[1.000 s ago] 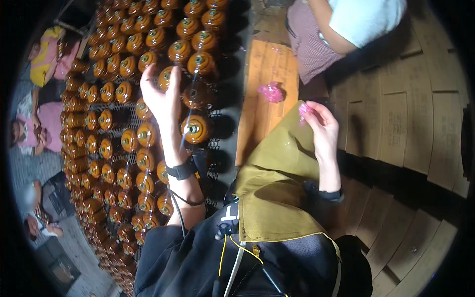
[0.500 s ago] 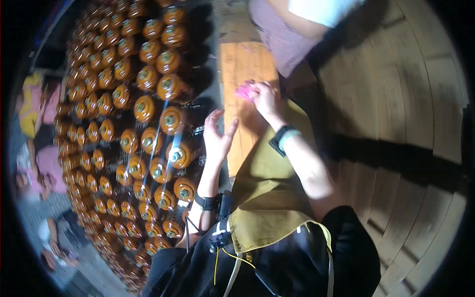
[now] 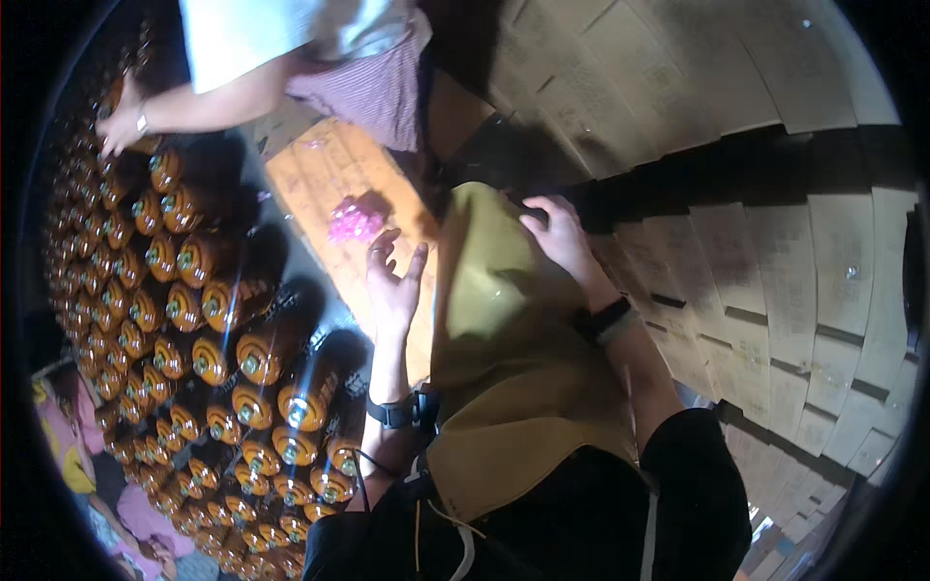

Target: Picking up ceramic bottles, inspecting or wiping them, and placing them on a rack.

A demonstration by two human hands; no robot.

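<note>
My left hand (image 3: pixel 392 286) is open above the wooden bench (image 3: pixel 329 165), palm turned up and fingers apart, with nothing in it. Just beyond its fingertips, a crumpled bundle of shiny pink plastic (image 3: pixel 356 219) lies on the boards. My right hand (image 3: pixel 562 240) hovers beside the right edge of my olive-yellow apron (image 3: pixel 504 320). Its fingers are bent, with a gap between them and the thumb, and I see nothing held there. Left of the bench stand many glossy brown jars (image 3: pixel 260 356) with greenish tops, close to my left forearm.
A co-worker in a checked apron (image 3: pixel 363 92) stands at the bench's far end, a hand (image 3: pixel 121 126) reaching among the far jars. Stacked flat cardboard boxes (image 3: pixel 765 252) fill the right side. Other people in pink (image 3: pixel 145 518) are beyond the jars at lower left.
The view has turned to the right. My right hand has let go of the pink plastic, now on the bench, and moved right toward the boxes. My left hand stays open.
</note>
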